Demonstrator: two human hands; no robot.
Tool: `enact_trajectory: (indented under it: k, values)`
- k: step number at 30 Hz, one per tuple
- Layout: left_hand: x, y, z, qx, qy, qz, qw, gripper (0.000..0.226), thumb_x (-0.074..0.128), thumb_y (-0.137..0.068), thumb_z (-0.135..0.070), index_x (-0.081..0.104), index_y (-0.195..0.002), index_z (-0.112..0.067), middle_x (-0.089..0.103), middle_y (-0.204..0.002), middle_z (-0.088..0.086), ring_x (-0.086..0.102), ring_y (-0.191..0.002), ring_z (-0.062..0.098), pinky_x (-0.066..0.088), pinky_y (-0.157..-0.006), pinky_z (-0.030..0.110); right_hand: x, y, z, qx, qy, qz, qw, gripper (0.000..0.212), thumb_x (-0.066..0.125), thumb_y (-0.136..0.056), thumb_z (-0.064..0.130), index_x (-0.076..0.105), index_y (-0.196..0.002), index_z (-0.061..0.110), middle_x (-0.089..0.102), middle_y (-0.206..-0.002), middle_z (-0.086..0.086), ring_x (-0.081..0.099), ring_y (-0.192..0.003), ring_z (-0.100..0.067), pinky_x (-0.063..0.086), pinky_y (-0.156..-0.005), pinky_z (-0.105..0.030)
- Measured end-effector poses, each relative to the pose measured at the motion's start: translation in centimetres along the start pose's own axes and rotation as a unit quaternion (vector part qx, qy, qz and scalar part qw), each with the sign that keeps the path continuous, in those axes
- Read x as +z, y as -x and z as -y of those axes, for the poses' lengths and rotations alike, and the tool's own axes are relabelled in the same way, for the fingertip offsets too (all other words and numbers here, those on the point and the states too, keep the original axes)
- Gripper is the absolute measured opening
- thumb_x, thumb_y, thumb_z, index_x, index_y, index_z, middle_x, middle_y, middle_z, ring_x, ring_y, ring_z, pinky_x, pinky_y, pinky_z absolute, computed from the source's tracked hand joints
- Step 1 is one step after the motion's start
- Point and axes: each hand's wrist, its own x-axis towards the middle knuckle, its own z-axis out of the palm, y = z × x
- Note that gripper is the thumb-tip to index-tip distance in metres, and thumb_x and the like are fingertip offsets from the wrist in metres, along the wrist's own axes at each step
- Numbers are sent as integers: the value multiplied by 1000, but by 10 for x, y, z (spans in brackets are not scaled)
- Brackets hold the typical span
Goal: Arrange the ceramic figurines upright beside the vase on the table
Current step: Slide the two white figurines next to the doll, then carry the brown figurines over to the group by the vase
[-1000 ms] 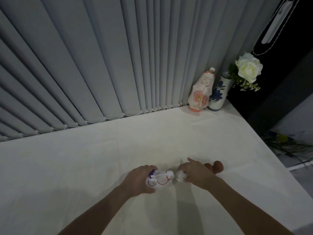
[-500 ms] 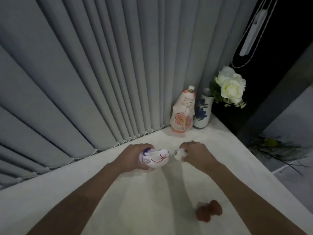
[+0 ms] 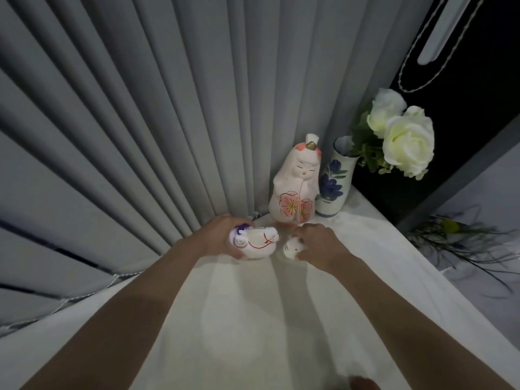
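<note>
A white tablecloth (image 3: 253, 319) covers the table, which runs to a corner at about 1 o'clock. Grey vertical blinds (image 3: 140, 108) hang along its far edge from 9 to 12 o'clock; a dark window area with a beaded cord (image 3: 416, 66) lies at 2 o'clock. At 1 o'clock a white vase with blue flowers painted on it (image 3: 336, 184) holds white roses (image 3: 405, 139). Just beside it, on its left, a pink-and-white doll figurine (image 3: 294, 187) stands upright.

The left hand (image 3: 222, 235) grips a white horse figurine with red reins (image 3: 257, 243), fingers wrapped round its rear. The right hand (image 3: 320, 243) has its fingers closed on a small white cat figurine (image 3: 292, 247). Both sit low over the cloth in front of the doll; whether they touch the cloth I cannot tell. A brown object (image 3: 363, 383) shows at 5 o'clock, cut off by the frame edge. Green stems (image 3: 464, 237) lie beyond the table at 3 o'clock.
</note>
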Motion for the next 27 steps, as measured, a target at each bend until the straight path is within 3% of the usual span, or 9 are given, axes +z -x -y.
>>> enact_trajectory:
  k: [10,15,18,22,27]
  values:
    - [-4,-11,-9,-9,-42,62,997,68,87,-59,-19,57,-119,-20,67,-118,3,61,-107,24,53,-92,42,9,-5,-2,2,3,5,1000,44,64,-78,17,55,-121,13,61,-120,-12,55,-109,-28,44,-88,-33]
    - [-6,1,-20,6,-70,13,997,73,85,-60,-19,52,-125,-13,65,-123,7,59,-112,27,50,-91,37,3,5,-2,5,-16,21,1000,61,71,-73,16,47,-130,16,56,-124,-12,54,-112,-30,44,-93,-34]
    - [-12,14,-27,12,-96,1,995,90,86,-61,-21,41,-139,-17,54,-138,4,49,-126,22,44,-98,32,-6,17,0,0,-10,8,1000,67,72,-73,17,43,-133,20,54,-125,-12,55,-111,-30,44,-92,-33]
    - [-23,40,-36,18,-113,-15,993,95,86,-63,-23,35,-143,-19,39,-151,-2,37,-136,17,32,-109,27,-23,37,5,1,1,-9,1000,69,72,-75,20,40,-135,17,51,-132,-12,53,-117,-30,43,-97,-35]
    - [-21,86,-54,8,-94,-56,994,94,84,-65,-30,34,-144,-22,42,-148,-1,37,-136,18,30,-111,30,-43,74,11,-13,15,-34,999,64,69,-79,19,40,-136,14,47,-140,-12,46,-127,-30,38,-103,-35]
